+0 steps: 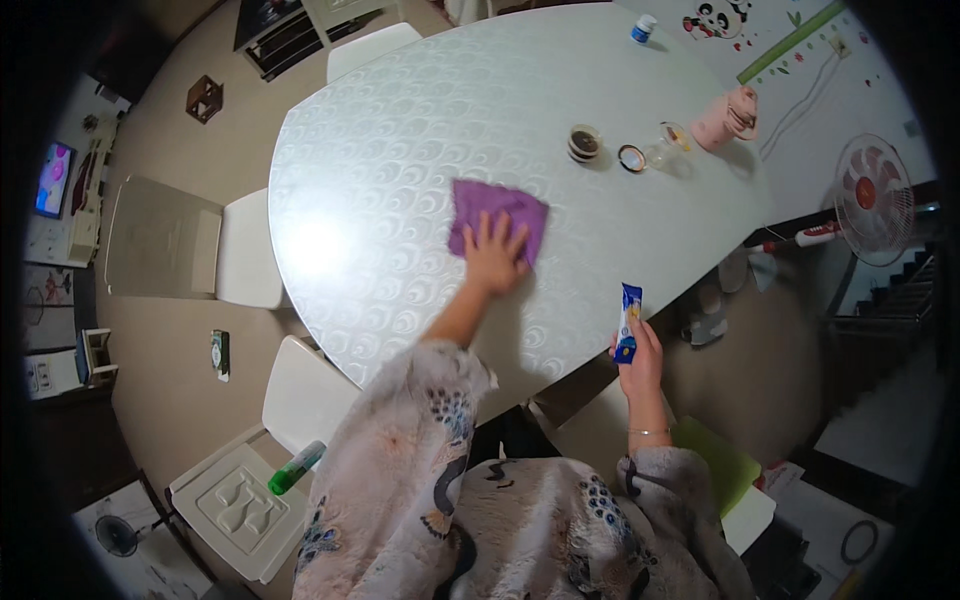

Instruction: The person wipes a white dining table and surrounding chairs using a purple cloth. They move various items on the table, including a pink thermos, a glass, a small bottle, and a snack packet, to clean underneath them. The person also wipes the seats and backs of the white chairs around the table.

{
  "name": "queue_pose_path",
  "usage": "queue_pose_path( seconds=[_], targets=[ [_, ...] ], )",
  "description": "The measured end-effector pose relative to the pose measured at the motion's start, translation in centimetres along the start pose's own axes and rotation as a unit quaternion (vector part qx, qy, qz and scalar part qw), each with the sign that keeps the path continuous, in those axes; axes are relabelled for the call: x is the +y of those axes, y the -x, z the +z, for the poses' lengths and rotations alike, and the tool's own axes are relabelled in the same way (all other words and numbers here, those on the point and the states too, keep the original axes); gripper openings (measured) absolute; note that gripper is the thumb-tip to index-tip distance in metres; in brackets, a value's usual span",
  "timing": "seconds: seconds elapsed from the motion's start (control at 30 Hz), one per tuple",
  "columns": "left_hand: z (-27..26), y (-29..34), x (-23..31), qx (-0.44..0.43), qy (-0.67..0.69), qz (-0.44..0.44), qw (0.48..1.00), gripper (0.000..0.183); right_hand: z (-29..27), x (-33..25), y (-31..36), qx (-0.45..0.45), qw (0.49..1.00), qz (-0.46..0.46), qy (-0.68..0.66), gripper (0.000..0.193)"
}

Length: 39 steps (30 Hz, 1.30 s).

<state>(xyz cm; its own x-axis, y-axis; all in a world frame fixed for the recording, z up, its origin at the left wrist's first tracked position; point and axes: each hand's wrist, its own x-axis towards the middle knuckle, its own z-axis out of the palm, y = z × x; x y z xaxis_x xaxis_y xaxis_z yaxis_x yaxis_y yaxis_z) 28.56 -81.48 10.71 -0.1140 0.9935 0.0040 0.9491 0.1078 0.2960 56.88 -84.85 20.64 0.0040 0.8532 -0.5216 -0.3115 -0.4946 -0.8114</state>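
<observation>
1. A white table (400,130) spreads before you, with a jar (584,143) toward its right.
2. Your left hand (492,265) lies flat, fingers spread, gripping nothing; the purple cloth (495,200) is under it, showing beyond your fingertips.
3. Your right hand (645,358) is closed around the blue packet (627,318), its upper end jutting past your grip, near the table's edge.

We see a squarish purple cloth (497,197) spread flat above mid-frame and a slim blue-and-white packet (627,308) right of centre.
</observation>
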Motion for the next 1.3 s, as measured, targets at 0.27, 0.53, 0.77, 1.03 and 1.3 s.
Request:
queue_pose_path(
  seconds=[0.27, 0.53, 0.77, 1.03, 1.3],
  targets=[
    [-2.7, 16.4, 3.0, -0.05, 0.045, 0.005, 0.998, 0.067, -0.8, -1.9, -2.8, -0.008, 0.999, -0.036, -0.007, 0.024],
    [-3.3, 14.8, -4.6, 0.03, -0.041, -0.226, 0.973, 0.067, -4.2, -0.3, -10.7, -0.013, 0.975, -0.111, 0.19, 0.022],
    [-1.2, 11.2, -2.6, 0.063, -0.025, -0.286, 0.956, 0.063, -7.4, -0.6, -23.2, 0.032, 0.887, -0.282, 0.365, 0.037],
    [2.9, 9.2, 13.1, 0.003, -0.007, -0.212, 0.977, 0.069, -6.8, -6.4, -22.9, -0.073, 0.887, -0.281, 0.36, 0.029],
    [-0.3, 10.1, 14.3, 0.069, 0.107, -0.197, 0.972, 0.065, 2.1, -1.7, -12.9, -0.451, 0.708, -0.318, 0.441, 0.03]
  ],
)
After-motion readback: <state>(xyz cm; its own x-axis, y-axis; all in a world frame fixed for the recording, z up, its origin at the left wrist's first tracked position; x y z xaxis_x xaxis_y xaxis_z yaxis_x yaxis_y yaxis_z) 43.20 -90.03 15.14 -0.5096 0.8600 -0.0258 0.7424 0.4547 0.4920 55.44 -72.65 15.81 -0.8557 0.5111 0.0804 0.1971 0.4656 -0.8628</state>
